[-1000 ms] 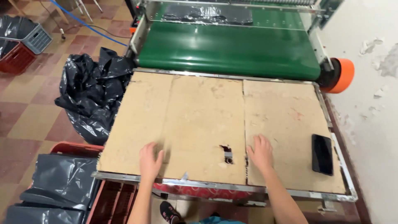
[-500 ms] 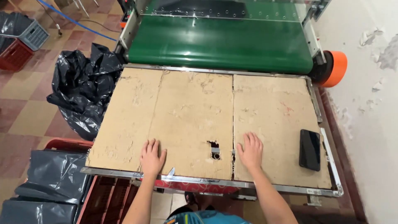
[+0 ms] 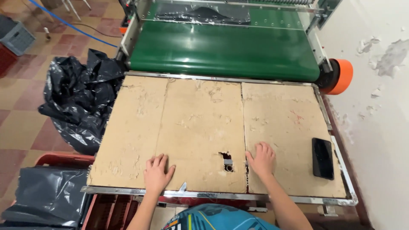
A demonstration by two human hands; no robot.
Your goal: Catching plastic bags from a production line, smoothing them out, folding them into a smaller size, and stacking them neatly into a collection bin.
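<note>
Hands, left (image 3: 156, 174) and right (image 3: 261, 160), flat and empty on worn board (image 3: 200, 127) near phone (image 3: 322, 158). Likely stiff, light; best gripped at edges.

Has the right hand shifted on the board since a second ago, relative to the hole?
Yes, slightly. The right hand now lies flat closer to the hole in the cardboard-covered table, having slid toward it and away from the black phone.

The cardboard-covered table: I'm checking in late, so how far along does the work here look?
Done: nothing shows as finished; the cardboard-covered table carries only a black phone. In hand: left hand and right hand rest flat and empty on it. Left: black bags are heaped beside the table, and the green conveyor belt is bare.
</note>
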